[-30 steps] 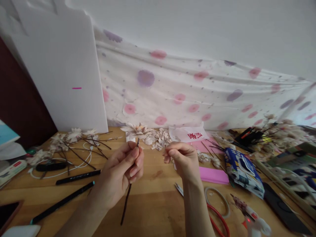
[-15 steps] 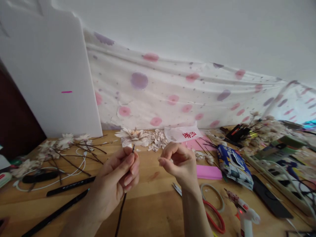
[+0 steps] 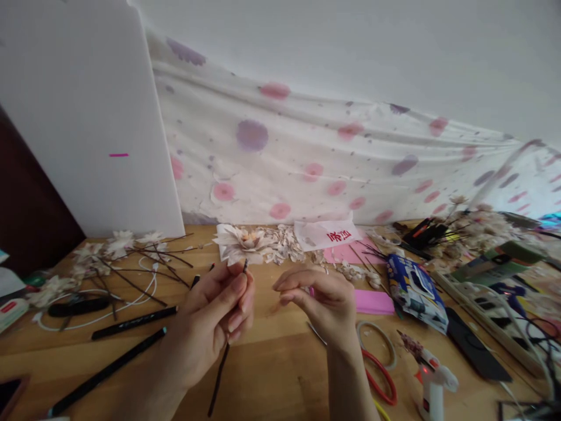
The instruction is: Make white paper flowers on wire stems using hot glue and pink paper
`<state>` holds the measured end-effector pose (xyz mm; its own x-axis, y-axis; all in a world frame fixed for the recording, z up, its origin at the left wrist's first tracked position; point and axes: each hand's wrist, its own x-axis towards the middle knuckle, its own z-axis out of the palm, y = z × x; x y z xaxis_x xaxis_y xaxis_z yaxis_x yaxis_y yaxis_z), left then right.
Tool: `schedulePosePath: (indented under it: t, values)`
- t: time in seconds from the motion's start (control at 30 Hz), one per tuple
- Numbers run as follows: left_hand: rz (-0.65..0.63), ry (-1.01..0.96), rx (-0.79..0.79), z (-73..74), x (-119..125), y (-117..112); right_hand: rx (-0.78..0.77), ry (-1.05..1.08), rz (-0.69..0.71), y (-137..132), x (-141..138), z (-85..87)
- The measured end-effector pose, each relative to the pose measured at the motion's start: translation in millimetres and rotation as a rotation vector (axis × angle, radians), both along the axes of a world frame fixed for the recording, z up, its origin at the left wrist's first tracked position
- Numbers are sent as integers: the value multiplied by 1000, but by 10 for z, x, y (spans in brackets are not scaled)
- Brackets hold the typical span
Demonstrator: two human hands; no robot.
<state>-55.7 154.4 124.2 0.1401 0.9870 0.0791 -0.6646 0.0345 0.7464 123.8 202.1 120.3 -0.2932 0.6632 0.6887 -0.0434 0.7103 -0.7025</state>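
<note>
A wooden table [image 3: 272, 356] stands against a pink-and-purple spotted cloth [image 3: 249, 140] and a white foam board [image 3: 87, 117], with loose pale petals [image 3: 284, 244] and a pale petalled flower [image 3: 241, 244] lying at its back edge. The left hand [image 3: 205, 327] holds a thin dark stem [image 3: 221, 374] tilted, its fingers clenched around it, with the tip just short of the flower. The right hand [image 3: 318, 298] hovers beside it, fingers curled and pinched together, though whether they hold anything is too small to tell, and a pink foam sheet [image 3: 372, 302] lies near it.
</note>
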Motion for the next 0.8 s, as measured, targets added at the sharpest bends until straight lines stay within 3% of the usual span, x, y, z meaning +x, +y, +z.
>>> schedulePosePath:
  t: [0.23, 0.47, 0.6, 0.8]
  values:
    - [-44, -30, -59, -85, -35, 37, -116, -8, -1, -13, 16, -86]
    - [-9, 26, -95, -103, 78, 62, -346, 17, -365, 292, -57, -230]
    - [-1, 69, -174, -144, 168, 93, -410, 76, -407, 469, -77, -371]
    - [215, 270, -113, -278, 285, 171, -471, 207, -356, 313, -180, -395]
